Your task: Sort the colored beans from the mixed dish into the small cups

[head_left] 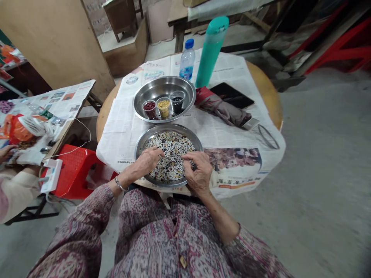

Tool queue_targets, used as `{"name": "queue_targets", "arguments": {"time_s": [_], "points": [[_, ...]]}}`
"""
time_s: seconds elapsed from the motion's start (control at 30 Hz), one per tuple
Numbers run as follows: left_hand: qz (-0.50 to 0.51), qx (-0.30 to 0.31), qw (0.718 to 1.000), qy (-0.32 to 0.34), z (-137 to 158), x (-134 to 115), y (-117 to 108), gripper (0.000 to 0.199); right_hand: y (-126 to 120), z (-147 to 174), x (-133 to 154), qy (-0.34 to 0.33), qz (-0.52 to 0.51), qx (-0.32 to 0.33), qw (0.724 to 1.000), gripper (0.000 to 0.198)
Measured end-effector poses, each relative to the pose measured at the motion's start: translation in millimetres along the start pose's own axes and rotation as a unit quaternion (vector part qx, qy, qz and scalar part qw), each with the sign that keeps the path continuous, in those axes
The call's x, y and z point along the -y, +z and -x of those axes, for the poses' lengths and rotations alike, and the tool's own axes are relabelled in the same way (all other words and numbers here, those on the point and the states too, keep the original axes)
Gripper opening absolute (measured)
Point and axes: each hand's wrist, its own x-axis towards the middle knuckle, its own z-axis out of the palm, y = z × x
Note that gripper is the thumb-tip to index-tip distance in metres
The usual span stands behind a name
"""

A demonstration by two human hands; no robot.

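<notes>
Over the plate (141, 146) of seeds (173, 148), the left hand (148, 159) is holding its fingers bunched; I can't tell if they're pinching. The right hand (199, 170) is holding thumb and finger apart.

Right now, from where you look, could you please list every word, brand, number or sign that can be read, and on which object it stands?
None can be read surely.
Newspaper on the round table: large headline characters at lower right, too blurred; small columns, too small.
Newspaper on the left table: too small.
Water bottle: blue label, too small.
Teal bottle: no writing distinguishable.
</notes>
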Motion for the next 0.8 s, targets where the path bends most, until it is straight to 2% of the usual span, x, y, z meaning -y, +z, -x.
{"name": "queue_targets", "arguments": {"time_s": [0.1,0.17,0.27,0.37,0.47,0.57,0.67,0.8], "points": [[0.034,0.046,0.993,0.102,7,-17,4,0.020,0,1,0,-0.009,-0.006,-0.007,1.000,0.014],[0.006,0.051,0.987,0.152,1,-28,9,0.031,0,1,-1,-0.018,-0.014,-0.010,1.000,0.014],[-0.079,0.028,0.981,0.174,-18,-35,17,0.042,0,1,-1,-0.014,-0.023,-0.015,1.000,0.014],[-0.138,0.008,0.973,0.184,-42,-33,21,0.043,1,1,-1,-0.007,-0.025,-0.022,0.999,0.014],[-0.169,-0.014,0.973,0.156,-59,-26,17,0.032,2,1,-2,-0.020,-0.023,-0.032,0.999,0.014],[-0.182,-0.020,0.978,0.101,-60,-18,5,0.025,3,2,-4,-0.031,-0.021,-0.035,0.999,0.015],[-0.192,-0.017,0.981,0.029,-44,-12,-10,0.029,2,2,-5,-0.038,-0.025,-0.032,0.998,0.016],[-0.171,-0.002,0.984,-0.048,-7,-10,-26,0.014,2,2,-4,-0.035,-0.019,-0.039,0.998,0.014]]}}
